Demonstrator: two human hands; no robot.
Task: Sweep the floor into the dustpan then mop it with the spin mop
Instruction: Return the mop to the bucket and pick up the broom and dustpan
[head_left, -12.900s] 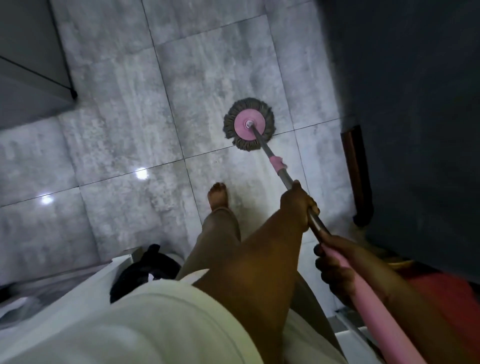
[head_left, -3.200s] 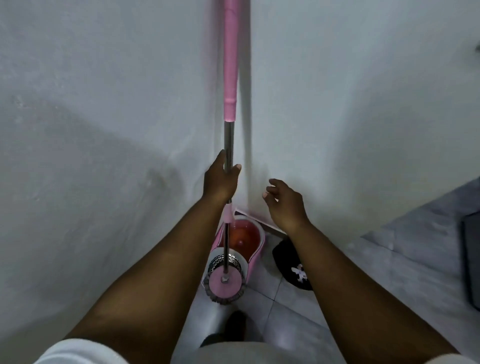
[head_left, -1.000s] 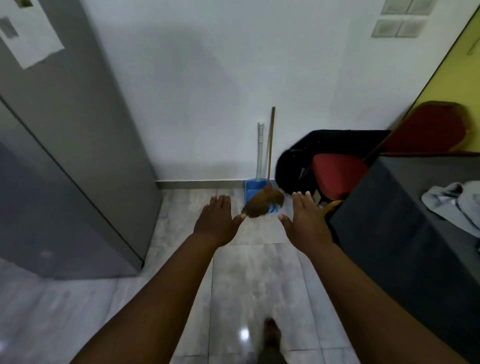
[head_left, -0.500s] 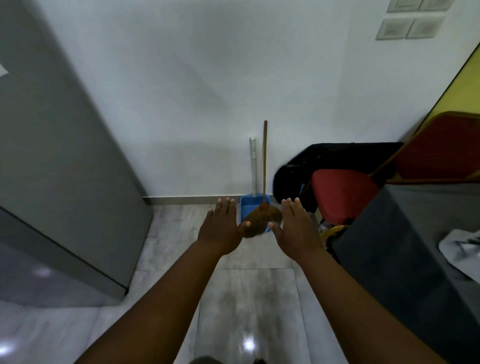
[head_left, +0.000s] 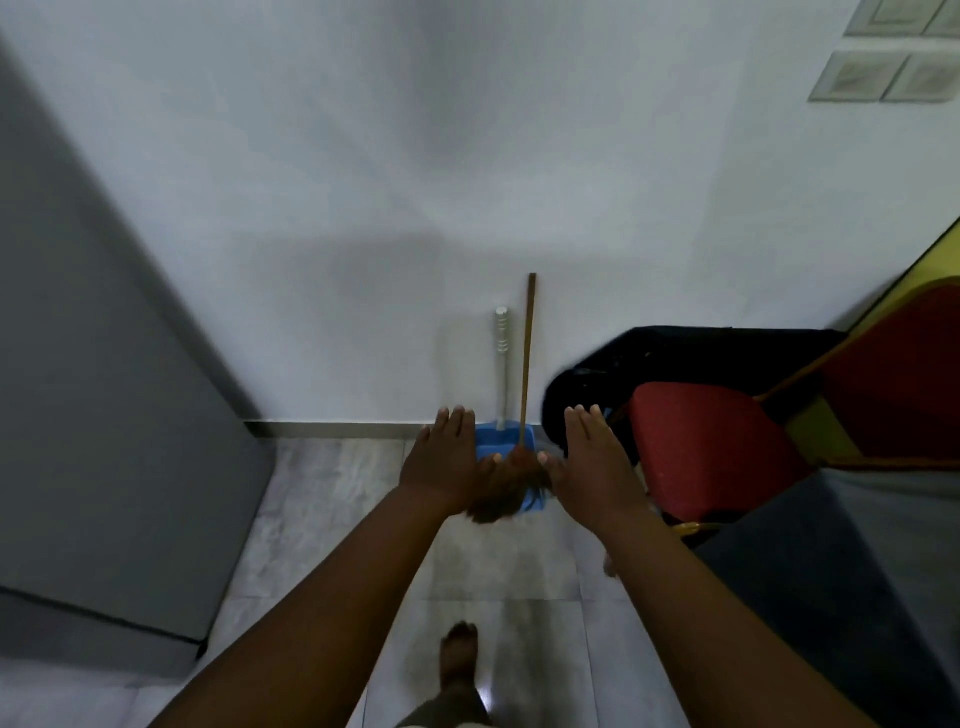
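You have one broom (head_left: 525, 364) and one dustpan (head_left: 501, 441) against the wall (head_left: 467, 182), showing between your two empty, flat-open hands: left hand (head_left: 441, 467), right hand (head_left: 592, 467).

A white wall (head_left: 467, 182) is met by a grey tiled floor (head_left: 322, 499). A grey cabinet (head_left: 104, 415) is seen at left, a red chair (head_left: 722, 447) at right, and switch plates (head_left: 883, 73) are mounted high on the wall.
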